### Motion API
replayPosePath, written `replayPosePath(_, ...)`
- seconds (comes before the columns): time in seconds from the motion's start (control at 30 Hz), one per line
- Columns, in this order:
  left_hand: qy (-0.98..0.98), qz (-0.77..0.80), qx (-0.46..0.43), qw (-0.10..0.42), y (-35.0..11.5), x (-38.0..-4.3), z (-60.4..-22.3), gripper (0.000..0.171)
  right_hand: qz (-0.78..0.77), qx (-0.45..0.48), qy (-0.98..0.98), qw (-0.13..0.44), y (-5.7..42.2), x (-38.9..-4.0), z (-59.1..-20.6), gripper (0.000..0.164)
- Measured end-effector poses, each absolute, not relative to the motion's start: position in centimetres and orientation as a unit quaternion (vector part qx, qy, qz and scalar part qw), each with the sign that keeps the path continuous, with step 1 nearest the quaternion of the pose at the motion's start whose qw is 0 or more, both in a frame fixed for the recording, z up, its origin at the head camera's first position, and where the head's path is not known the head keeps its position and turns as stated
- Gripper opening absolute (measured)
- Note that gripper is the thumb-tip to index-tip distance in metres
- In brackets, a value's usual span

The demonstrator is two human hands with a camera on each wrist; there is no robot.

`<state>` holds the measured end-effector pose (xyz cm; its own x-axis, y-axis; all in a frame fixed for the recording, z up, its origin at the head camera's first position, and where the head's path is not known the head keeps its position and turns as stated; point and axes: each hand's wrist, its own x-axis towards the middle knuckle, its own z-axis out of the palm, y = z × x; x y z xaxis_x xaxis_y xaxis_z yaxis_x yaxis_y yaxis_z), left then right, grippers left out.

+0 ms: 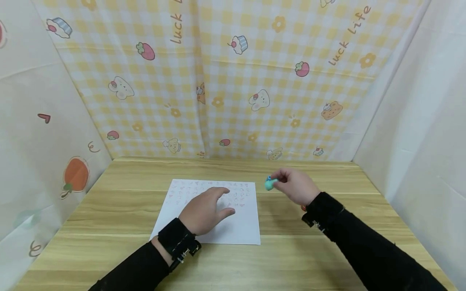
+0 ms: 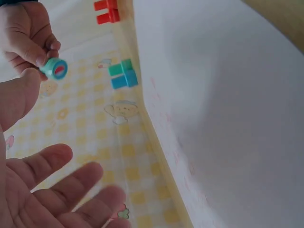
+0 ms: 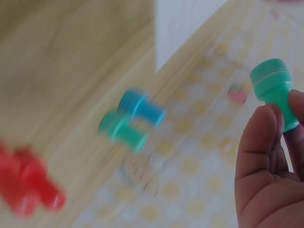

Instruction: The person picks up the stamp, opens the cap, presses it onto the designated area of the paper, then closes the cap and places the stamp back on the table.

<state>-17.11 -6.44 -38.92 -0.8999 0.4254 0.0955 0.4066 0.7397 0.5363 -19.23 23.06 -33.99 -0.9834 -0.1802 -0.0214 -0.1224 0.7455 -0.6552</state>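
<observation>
My right hand (image 1: pixel 296 186) pinches a green toy stamp (image 3: pixel 273 83) by its handle, above the table right of the paper. In the left wrist view, the round end of this stamp (image 2: pixel 58 69) shows a red mark inside a blue-green ring. My left hand (image 1: pixel 205 210) hovers over a white paper (image 1: pixel 240 230), thumb and fingers spread, holding nothing. Rows of small red and pinkish marks cover the paper's upper part. In the right wrist view, another green stamp (image 3: pixel 122 130) and a blue stamp (image 3: pixel 141 107) stand side by side on the table.
Red stamps (image 2: pixel 107 12) stand on the wooden table (image 1: pixel 291 258); in the head view they are mostly hidden by the right wrist. A yellow checked cloth (image 1: pixel 225 121) hangs behind the table, and pale cloths (image 1: pixel 418 133) hang at both sides.
</observation>
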Motion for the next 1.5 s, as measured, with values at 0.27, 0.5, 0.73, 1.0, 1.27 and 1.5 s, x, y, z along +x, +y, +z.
replayPosePath(0.27,0.948,0.230,0.220,0.018,-7.6,-17.7,-39.4,0.064,-0.271,-0.082,0.959,0.034,26.7,-21.8,-33.9,0.019)
replayPosePath(0.5,0.956,0.210,0.202,0.031,-8.0,-17.9,-39.5,0.067,-0.205,-0.055,0.977,0.032,28.1,-23.8,-34.9,0.015)
replayPosePath(0.73,0.961,0.193,0.194,0.041,-8.2,-18.1,-39.7,0.071,-0.177,-0.053,0.982,0.038,28.7,-24.8,-36.0,0.016)
replayPosePath(1.0,0.965,0.181,0.185,0.047,-8.3,-18.2,-40.0,0.074,-0.160,-0.050,0.984,0.065,28.4,-25.5,-36.6,0.022)
replayPosePath(1.27,0.965,0.178,0.185,0.050,-8.2,-18.2,-39.9,0.076,-0.146,-0.054,0.985,0.075,28.3,-26.1,-36.9,0.024)
replayPosePath(1.5,0.964,0.181,0.186,0.052,-8.2,-18.1,-39.7,0.075,-0.139,-0.064,0.985,0.075,28.1,-26.3,-37.0,0.023)
